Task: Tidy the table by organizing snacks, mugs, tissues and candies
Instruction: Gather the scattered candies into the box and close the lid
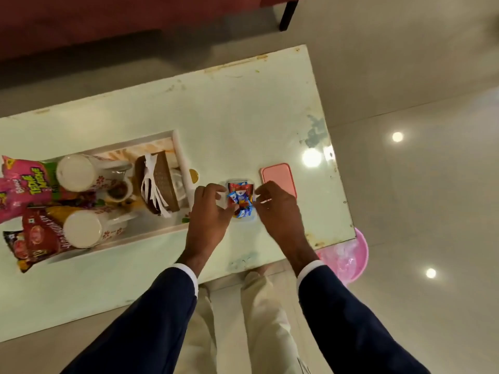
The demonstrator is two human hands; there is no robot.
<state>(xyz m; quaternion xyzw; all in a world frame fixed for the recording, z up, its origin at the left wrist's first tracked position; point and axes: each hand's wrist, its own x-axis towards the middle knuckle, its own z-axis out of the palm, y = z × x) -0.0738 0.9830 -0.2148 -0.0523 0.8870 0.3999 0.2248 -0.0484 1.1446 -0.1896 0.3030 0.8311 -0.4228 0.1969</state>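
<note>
Beside candy box [226,184]: both hands, fingers curled

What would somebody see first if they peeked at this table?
Probably the two hands, left hand and right hand, meeting in the middle of the pale table around a small clear box stuffed with bright red and blue candies. Next, the tray at the left, crowded with two white mugs, a tissue holder and colourful snack packets. A pink lid lies just right of the box.
</note>
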